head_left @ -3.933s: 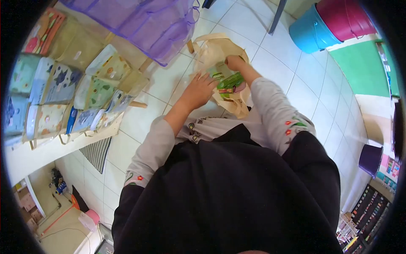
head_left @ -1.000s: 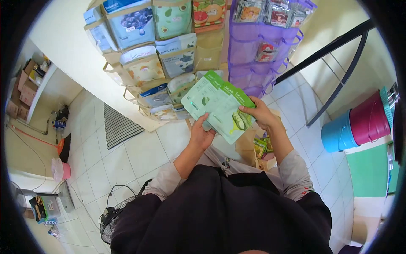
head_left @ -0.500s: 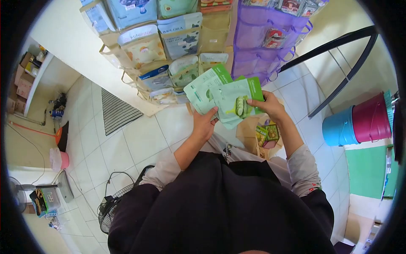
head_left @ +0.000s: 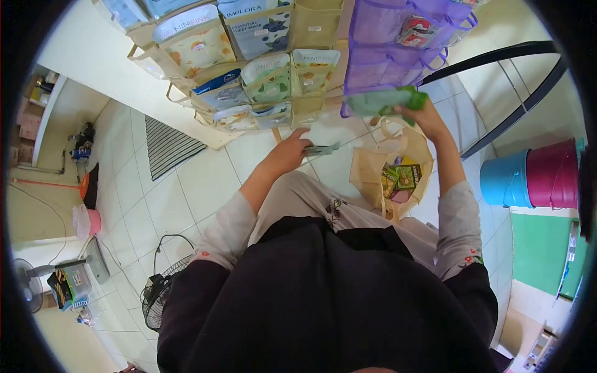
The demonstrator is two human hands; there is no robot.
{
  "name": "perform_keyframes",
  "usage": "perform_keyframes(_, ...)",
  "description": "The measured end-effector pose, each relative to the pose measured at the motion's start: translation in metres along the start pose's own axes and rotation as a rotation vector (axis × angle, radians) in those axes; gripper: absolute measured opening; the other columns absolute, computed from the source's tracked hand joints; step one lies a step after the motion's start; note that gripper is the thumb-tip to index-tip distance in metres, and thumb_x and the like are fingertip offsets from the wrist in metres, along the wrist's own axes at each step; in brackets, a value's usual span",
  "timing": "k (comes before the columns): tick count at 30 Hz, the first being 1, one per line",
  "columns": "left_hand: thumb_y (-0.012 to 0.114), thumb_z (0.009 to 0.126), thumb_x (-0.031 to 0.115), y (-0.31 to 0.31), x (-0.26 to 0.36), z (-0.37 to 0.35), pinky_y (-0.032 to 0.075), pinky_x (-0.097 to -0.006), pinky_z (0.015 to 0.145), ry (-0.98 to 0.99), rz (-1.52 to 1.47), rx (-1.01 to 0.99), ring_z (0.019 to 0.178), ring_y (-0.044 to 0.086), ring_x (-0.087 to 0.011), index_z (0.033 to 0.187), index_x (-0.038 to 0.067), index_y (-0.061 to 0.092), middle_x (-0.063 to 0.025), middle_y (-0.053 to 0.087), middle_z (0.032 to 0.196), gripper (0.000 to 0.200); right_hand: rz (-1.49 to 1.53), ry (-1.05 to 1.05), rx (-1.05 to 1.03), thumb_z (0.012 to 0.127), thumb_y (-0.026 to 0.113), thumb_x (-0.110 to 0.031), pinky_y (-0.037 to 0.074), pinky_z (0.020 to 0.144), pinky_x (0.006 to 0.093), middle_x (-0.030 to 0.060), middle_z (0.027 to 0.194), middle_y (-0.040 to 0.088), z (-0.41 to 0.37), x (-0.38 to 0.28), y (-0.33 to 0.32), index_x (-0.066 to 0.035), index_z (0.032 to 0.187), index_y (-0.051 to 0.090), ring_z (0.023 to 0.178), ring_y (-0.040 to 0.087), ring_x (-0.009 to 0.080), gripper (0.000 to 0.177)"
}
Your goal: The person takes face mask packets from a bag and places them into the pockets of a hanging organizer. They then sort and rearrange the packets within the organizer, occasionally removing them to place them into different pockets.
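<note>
My left hand (head_left: 286,153) is closed on sheet mask packets (head_left: 323,150), turned nearly edge-on, over the tiled floor. Up and to the right, my right hand (head_left: 425,116) grips a green sheet mask packet (head_left: 379,101), smeared by motion, which overlaps the lower end of the purple hanging organizer (head_left: 373,65). Below my right hand a beige bag (head_left: 367,171) stands wide open on the floor, with small green boxes (head_left: 407,176) inside. In front of me hangs a beige pocket organizer (head_left: 315,28) filled with more mask packets (head_left: 266,78).
A black curved metal frame (head_left: 528,105) leans at the right, near a blue bucket (head_left: 507,180) and a maroon bucket (head_left: 552,174). A striped mat (head_left: 171,147) lies on the floor to the left. Near my left side is a black wire basket (head_left: 155,298).
My hands have parted, splitting the fanned packets between them. The right hand rose to the right with its packet; the left moved slightly left and up. More of the bag now shows.
</note>
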State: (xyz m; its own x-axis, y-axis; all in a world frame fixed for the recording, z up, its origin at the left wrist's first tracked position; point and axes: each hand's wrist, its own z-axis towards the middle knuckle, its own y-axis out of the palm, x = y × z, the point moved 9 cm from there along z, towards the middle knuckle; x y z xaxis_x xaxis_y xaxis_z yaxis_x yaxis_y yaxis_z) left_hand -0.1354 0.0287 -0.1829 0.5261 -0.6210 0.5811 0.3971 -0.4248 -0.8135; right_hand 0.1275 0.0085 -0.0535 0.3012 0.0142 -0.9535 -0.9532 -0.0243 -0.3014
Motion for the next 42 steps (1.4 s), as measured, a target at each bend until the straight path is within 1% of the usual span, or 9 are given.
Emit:
perform_keyframes(2,0.058,0.080,0.009,0.007,0.005,0.017,0.043,-0.0395,0.092,-0.032,0.264,-0.005,0.118,0.046,-0.0352,0.092,0.005,0.066,-0.0165,0.050,0.127,0.015,-0.233,-0.118,0.035,0.077,0.069,-0.012,0.047,0.073,0.0286,0.0057,0.086,0.067,0.035,0.009,0.016,-0.001,0.101,0.063,0.077,0.057,0.0120,0.028)
perform_keyframes(3,0.058,0.078,0.010,0.003,0.012,0.024,0.039,-0.0430,0.096,0.014,0.551,0.028,0.121,0.042,-0.0342,0.086,0.005,0.067,-0.0177,0.049,0.127,0.013,-0.222,-0.143,-0.003,0.077,0.070,-0.013,0.047,0.073,0.0290,0.0060,0.087,0.067,0.048,0.009,0.036,0.000,0.100,0.063,0.076,0.056,0.0125,0.028)
perform_keyframes(6,0.057,0.075,0.011,0.003,-0.002,0.036,0.035,-0.0438,0.099,0.089,0.733,0.169,0.119,0.043,-0.0317,0.082,0.006,0.068,-0.0183,0.050,0.122,0.013,-0.121,-0.205,-0.062,0.076,0.071,-0.014,0.047,0.074,0.0306,0.0078,0.089,0.068,0.088,0.024,0.090,-0.002,0.103,0.064,0.077,0.058,0.0143,0.031)
perform_keyframes(9,0.057,0.073,0.010,-0.003,-0.007,0.035,0.033,-0.0410,0.100,0.112,0.698,0.198,0.115,0.045,-0.0311,0.081,0.007,0.068,-0.0168,0.053,0.115,0.014,-0.054,-0.139,-0.064,0.075,0.072,-0.013,0.048,0.074,0.0325,0.0120,0.091,0.068,0.124,0.081,0.119,-0.003,0.105,0.064,0.080,0.062,0.0192,0.033)
perform_keyframes(15,0.056,0.074,0.010,-0.012,-0.011,0.024,0.036,-0.0399,0.095,0.173,0.731,0.144,0.115,0.046,-0.0268,0.082,0.009,0.067,-0.0141,0.054,0.113,0.014,-0.725,-0.211,-0.014,0.078,0.064,-0.012,0.050,0.075,0.0411,0.0185,0.093,0.066,0.106,0.039,0.121,-0.009,0.105,0.065,0.087,0.064,0.0331,0.028)
perform_keyframes(18,0.057,0.074,0.011,-0.010,-0.015,0.022,0.036,-0.0401,0.095,0.201,0.830,0.129,0.117,0.045,-0.0247,0.085,0.010,0.066,-0.0128,0.055,0.114,0.014,-1.018,-0.210,-0.034,0.080,0.056,-0.012,0.052,0.073,0.0435,0.0162,0.087,0.066,0.105,0.025,0.131,-0.010,0.101,0.067,0.087,0.064,0.0330,0.023)
perform_keyframes(27,0.054,0.079,0.014,-0.007,-0.017,0.020,0.036,-0.0441,0.095,0.199,0.840,0.049,0.119,0.046,-0.0258,0.081,0.010,0.067,-0.0116,0.061,0.106,0.014,-1.165,-0.159,0.071,0.079,0.053,-0.011,0.054,0.067,0.0412,0.0165,0.081,0.067,0.108,0.008,0.153,-0.004,0.081,0.069,0.080,0.067,0.0319,0.017)
perform_keyframes(36,0.058,0.077,0.017,0.001,-0.027,0.033,0.036,-0.0423,0.093,0.058,0.832,-0.126,0.120,0.043,-0.0261,0.085,0.013,0.066,-0.0055,0.062,0.097,0.012,-1.155,-0.280,-0.003,0.077,0.057,-0.013,0.054,0.063,0.0388,0.0146,0.082,0.068,0.110,0.020,0.180,-0.008,0.084,0.069,0.078,0.067,0.0287,0.014)
perform_keyframes(42,0.060,0.074,0.014,-0.004,-0.017,0.019,0.037,-0.0404,0.091,0.230,0.869,-0.019,0.114,0.047,-0.0242,0.083,0.014,0.065,-0.0047,0.062,0.097,0.011,-1.099,-0.211,0.127,0.079,0.054,-0.014,0.054,0.061,0.0390,0.0133,0.078,0.068,0.106,0.012,0.172,-0.009,0.080,0.069,0.076,0.068,0.0283,0.016)
